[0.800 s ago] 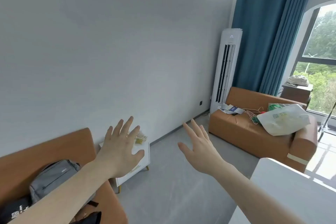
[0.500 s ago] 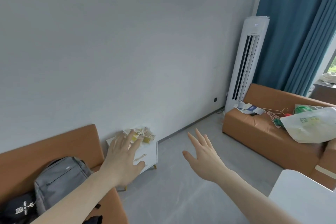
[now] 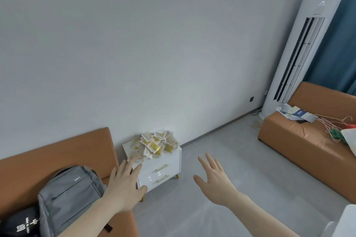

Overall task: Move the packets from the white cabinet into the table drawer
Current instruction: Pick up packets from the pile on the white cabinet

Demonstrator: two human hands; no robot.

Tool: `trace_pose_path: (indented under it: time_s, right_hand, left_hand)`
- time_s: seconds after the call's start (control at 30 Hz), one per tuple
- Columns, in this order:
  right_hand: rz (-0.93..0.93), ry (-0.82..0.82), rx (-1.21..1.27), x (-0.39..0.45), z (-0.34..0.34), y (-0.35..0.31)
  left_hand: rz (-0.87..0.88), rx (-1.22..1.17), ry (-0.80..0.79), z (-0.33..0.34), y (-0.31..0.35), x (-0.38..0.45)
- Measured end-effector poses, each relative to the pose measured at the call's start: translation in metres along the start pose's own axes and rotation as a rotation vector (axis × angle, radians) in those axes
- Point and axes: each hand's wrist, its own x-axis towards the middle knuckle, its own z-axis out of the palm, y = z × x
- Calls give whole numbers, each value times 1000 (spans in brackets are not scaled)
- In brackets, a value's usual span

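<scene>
A heap of small yellow and white packets point(image 3: 154, 145) lies on top of a low white cabinet point(image 3: 163, 171) with two gold-handled drawers, standing against the wall. My left hand point(image 3: 125, 183) is raised in front of the cabinet's near left corner, fingers spread and empty. My right hand point(image 3: 213, 179) is held out over the grey floor to the cabinet's right, fingers apart, holding nothing. Both hands are still some way short of the packets. A white table corner point(image 3: 346, 221) shows at the bottom right; its drawer is out of sight.
An orange sofa point(image 3: 57, 156) stands left of the cabinet with a grey backpack point(image 3: 67, 196) on it. A second orange sofa point(image 3: 308, 144) with papers and hangers is at the right, beside a tall white air conditioner point(image 3: 304, 48). Grey floor lies between.
The view has swung left and down, bringing the cabinet and packets into fuller view. Both open hands have lowered toward the cabinet.
</scene>
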Motion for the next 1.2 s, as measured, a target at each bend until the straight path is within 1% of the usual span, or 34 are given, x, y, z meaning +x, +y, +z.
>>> trace_pose_path:
  time_s: [0.23, 0.4, 0.53, 0.77, 0.9, 1.03, 1.2]
  right_hand:
    - [55, -52, 13, 114, 17, 2]
    - [86, -88, 28, 190, 19, 17]
    - [85, -121, 32, 267, 21, 32]
    - [72, -227, 65, 395, 42, 60]
    - [130, -302, 49, 455, 57, 70]
    - [159, -347, 42, 515, 74, 72]
    - [230, -361, 39, 589, 101, 67]
  left_hand:
    - [0, -29, -91, 12, -36, 124]
    - [-16, -72, -156, 18, -44, 204]
    - [-35, -77, -166, 15, -49, 274]
    - [-139, -166, -221, 27, -59, 378]
    - [-175, -195, -270, 35, -69, 421]
    - [-201, -206, -293, 47, -96, 479]
    - [-145, -190, -321, 67, -129, 568]
